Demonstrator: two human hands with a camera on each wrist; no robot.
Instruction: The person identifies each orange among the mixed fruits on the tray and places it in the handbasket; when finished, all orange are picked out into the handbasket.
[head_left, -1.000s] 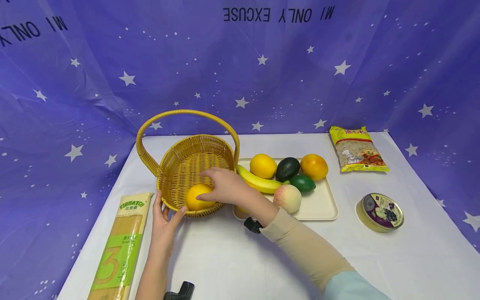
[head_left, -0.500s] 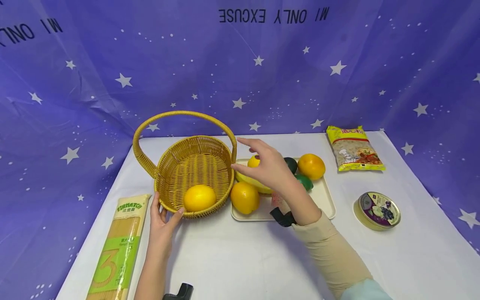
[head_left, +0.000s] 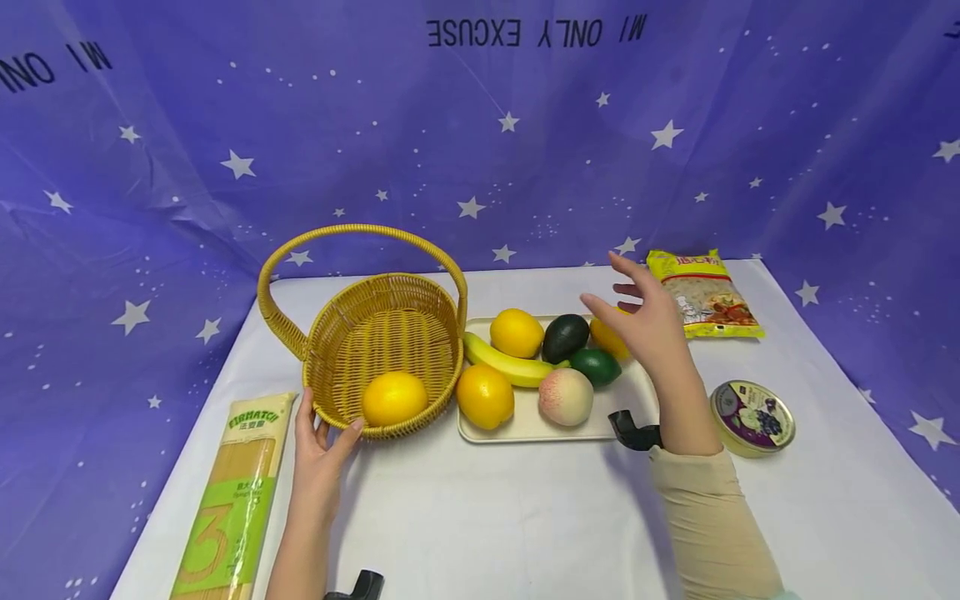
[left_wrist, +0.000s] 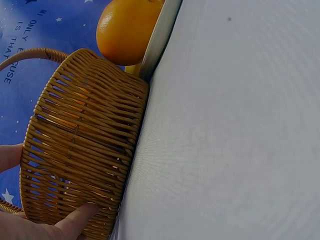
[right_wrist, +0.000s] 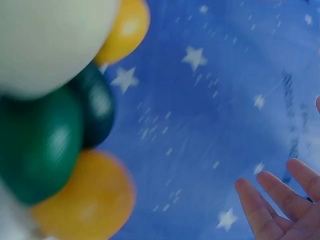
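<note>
Pasta pkt (head_left: 235, 500), L side: flat, long axis near-far, far end canted R.
Left hand (head_left: 318, 467): grasping wicker basket (head_left: 397, 292) at near-L wall, thumb nr rim.
Basket: L of tray (head_left: 527, 417), mouth up, handle (head_left: 360, 227) arched L to R.
Lemon (head_left: 395, 398), inside, near side: long axis L-R.
Tray, just R of basket: long axis L-R. Contents:
- orange (head_left: 485, 397), near-L corner;
- banana (head_left: 504, 365), mid: long axis far-L to near-R, stem end R;
- yellow fruit (head_left: 517, 333), far of banana: long axis approx. L-R;
- dark green fruit (head_left: 566, 337), far side: long axis near-L to far-R;
- peach (head_left: 566, 397), near edge;
- green fruit (head_left: 595, 367), betw. peach & dark green fruit: long axis approx. L-R;
- second orange (head_left: 606, 340), far-R corner, part. hidden by right hand (head_left: 648, 329).
Right hand: released, nil held, fingers apart, above far-R part of tray, fingertips to far L.
Yellow food bag (head_left: 708, 300), far R: long axis far-L to near-R, printed face up.
Round tin (head_left: 753, 419), R side, near of bag: flat, label up.
</note>
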